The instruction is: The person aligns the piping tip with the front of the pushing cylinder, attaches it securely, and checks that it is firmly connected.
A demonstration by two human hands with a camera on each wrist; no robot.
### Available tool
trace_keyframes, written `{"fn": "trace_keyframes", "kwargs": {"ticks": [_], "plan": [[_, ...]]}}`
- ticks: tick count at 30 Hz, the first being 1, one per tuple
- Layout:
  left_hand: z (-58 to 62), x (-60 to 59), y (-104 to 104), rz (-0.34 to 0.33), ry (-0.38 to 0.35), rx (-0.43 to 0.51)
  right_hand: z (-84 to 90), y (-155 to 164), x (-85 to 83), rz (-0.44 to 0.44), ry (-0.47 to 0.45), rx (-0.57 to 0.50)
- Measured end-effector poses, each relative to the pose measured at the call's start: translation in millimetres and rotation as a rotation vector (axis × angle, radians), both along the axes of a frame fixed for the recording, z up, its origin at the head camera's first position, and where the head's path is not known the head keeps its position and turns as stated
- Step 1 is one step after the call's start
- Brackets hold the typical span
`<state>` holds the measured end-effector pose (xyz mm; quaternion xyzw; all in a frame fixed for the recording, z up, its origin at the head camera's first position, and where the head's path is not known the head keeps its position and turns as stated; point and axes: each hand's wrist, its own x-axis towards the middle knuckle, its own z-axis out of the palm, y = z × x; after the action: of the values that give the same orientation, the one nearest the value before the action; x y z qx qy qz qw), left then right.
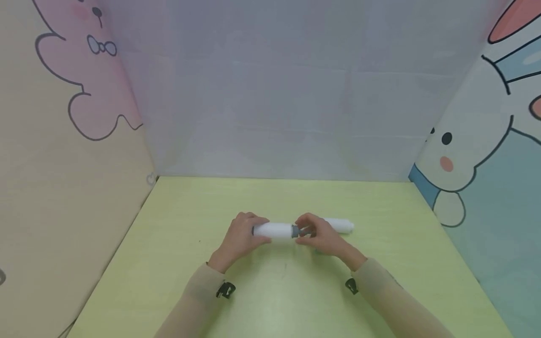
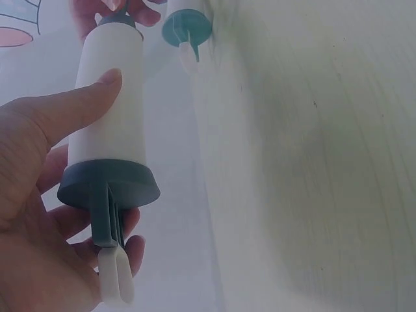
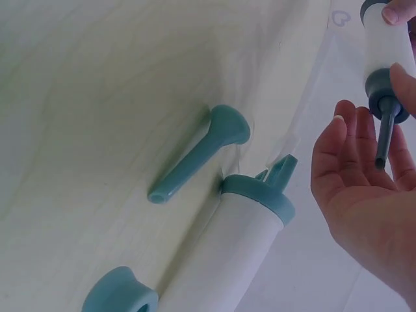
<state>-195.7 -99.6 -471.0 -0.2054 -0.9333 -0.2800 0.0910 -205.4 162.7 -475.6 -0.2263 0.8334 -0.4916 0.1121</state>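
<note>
The white cylinder [image 1: 274,229] with its grey end cap [image 2: 108,184] lies crosswise above the green table [image 1: 262,300], held between your two hands: your left hand [image 1: 241,237] curls thumb and fingers round its left part, and your right hand [image 1: 319,234] closes thumb and fingertips on the grey nozzle [image 3: 385,133] at its right end. Just beyond your right hand a second white cylinder [image 1: 340,225] lies on the table, with a loose teal nozzle [image 3: 195,156] and a teal ring [image 3: 120,294] beside it.
</note>
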Motion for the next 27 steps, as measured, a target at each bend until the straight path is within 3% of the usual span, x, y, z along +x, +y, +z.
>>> {"fn": "trace_keyframes", "kwargs": {"ticks": [5,13,17,22,27], "plan": [[1.9,1.4,1.0,0.001,-0.004,0.014,0.8,0.4,0.1,0.006,0.027,0.05],[1.3,1.6,1.6,-0.005,-0.004,0.027,6.6,0.1,3.1,-0.028,-0.042,0.16],[0.7,1.9,1.1,0.002,-0.014,0.014,7.4,-1.0,3.6,-0.035,-0.025,0.077],[1.8,2.3,1.4,0.012,-0.029,0.013,5.6,-0.4,2.7,0.027,0.002,-0.062],[2.3,2.2,2.2,0.004,-0.025,0.017,5.3,0.2,2.7,0.026,0.019,-0.076]]}}
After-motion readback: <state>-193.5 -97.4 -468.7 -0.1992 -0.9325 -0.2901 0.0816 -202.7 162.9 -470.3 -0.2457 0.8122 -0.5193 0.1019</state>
